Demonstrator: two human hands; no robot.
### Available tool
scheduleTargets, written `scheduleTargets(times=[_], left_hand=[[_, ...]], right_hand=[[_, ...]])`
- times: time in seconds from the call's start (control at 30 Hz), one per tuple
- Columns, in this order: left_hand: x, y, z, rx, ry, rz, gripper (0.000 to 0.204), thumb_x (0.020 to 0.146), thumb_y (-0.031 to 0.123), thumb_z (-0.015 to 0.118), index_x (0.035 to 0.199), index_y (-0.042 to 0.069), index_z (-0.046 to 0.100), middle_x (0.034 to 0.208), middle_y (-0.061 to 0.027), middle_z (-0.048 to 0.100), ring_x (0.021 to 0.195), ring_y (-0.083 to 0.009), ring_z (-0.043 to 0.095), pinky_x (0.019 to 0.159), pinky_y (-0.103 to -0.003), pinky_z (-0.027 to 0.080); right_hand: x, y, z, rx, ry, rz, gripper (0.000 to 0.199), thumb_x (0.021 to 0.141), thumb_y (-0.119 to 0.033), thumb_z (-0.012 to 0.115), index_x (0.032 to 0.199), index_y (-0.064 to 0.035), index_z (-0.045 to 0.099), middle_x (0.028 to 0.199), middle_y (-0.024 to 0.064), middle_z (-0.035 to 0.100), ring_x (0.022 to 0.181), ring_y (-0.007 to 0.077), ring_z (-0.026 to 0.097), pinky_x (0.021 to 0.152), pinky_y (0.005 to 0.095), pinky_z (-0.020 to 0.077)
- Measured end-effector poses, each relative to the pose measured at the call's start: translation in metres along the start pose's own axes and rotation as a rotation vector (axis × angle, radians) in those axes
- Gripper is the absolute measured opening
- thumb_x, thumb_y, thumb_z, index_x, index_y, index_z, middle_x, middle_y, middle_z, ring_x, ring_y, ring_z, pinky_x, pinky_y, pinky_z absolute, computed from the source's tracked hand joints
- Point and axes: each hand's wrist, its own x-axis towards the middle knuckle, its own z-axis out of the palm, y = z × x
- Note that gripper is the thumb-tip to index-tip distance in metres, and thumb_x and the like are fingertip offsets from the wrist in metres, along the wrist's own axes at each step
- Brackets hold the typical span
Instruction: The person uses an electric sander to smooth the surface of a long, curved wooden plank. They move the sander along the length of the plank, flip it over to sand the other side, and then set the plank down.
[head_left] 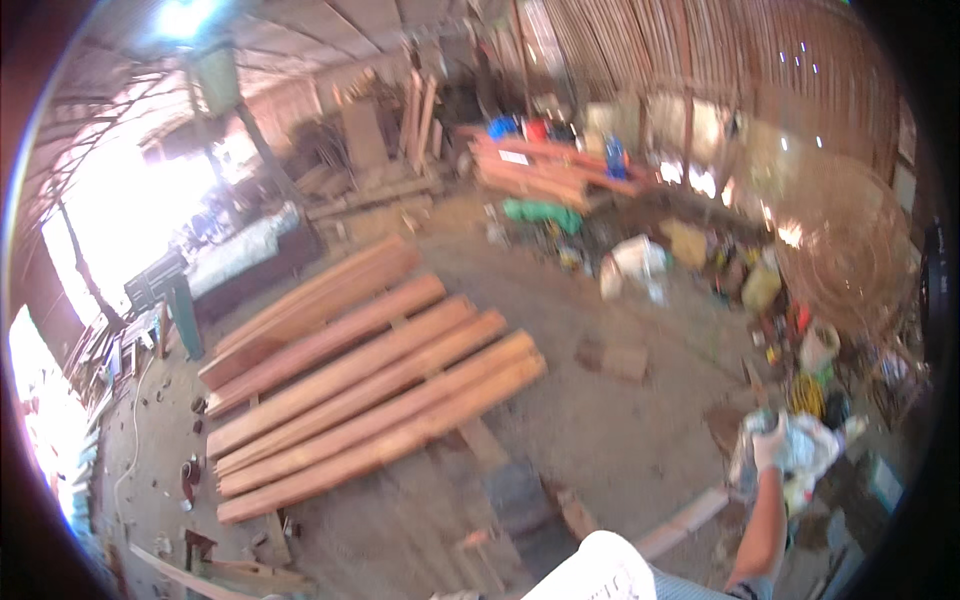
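Observation:
My right arm comes in from the lower right edge, under a short grey-blue sleeve. At its end my right hand (768, 446), pale as if gloved, is closed around something small and greyish that I cannot make out. It is over or against a heap of white plastic bags (812, 446) on the ground, and blur hides whether they touch. Yellow cord (806, 398) lies just beyond. My left hand does not show. A white rounded thing with printing (595, 572) covers part of the bottom edge.
Several long reddish planks (370, 390) lie side by side across the floor at left centre. More planks (545, 170) are stacked at the back, near a green bundle (543, 214). Mixed litter and a white sack (632, 264) line the right wall. A long strip of wood (685, 522) lies near me.

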Motion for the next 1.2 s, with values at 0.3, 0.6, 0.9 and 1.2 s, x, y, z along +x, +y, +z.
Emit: scheduleTargets(times=[0.3,0.6,0.9,1.2], left_hand=[[-0.038,0.003,-0.03,0.145,-0.294,-0.08,0.075,0.088,0.066,0.082,0.127,0.004,0.069,0.122,-0.0225,0.079,0.112,-0.0427,0.078,0.093,-0.059,0.059],[-0.012,0.009,-0.025,0.087,-0.256,-0.059,0.074,0.082,0.054,0.091,0.131,0.005,0.068,0.118,-0.0175,0.082,0.101,-0.045,0.079,0.091,-0.06,0.059],[-0.016,0.01,-0.028,0.116,-0.191,-0.024,0.066,0.082,0.05,0.092,0.124,0.005,0.069,0.112,-0.019,0.081,0.097,-0.0468,0.078,0.087,-0.058,0.06],[-0.012,0.013,-0.025,0.094,-0.221,-0.076,0.068,0.084,0.057,0.089,0.124,0.006,0.069,0.114,-0.0194,0.081,0.101,-0.046,0.078,0.091,-0.059,0.058]], right_hand=[[-0.173,-0.146,-0.107,0.226,-0.272,-0.151,0.098,0.092,-0.058,0.089,0.169,-0.0091,0.052,0.158,0.0269,0.065,0.143,0.044,0.064,0.118,0.0512,0.0522],[-0.164,-0.121,-0.109,-0.103,-0.134,-0.154,0.081,0.093,-0.057,0.08,0.162,-0.0179,0.06,0.141,0.0242,0.075,0.123,0.0437,0.075,0.106,0.0542,0.06],[-0.053,-0.085,-0.082,-0.202,-0.256,0.059,0.095,0.089,-0.056,0.078,0.174,-0.0276,0.043,0.142,0.0266,0.076,0.128,0.0465,0.075,0.109,0.0532,0.0589],[-0.259,-0.166,-0.132,-0.04,-0.261,-0.209,0.068,0.1,-0.052,0.073,0.16,-0.022,0.061,0.13,0.0251,0.078,0.114,0.0418,0.078,0.096,0.0535,0.0646]])
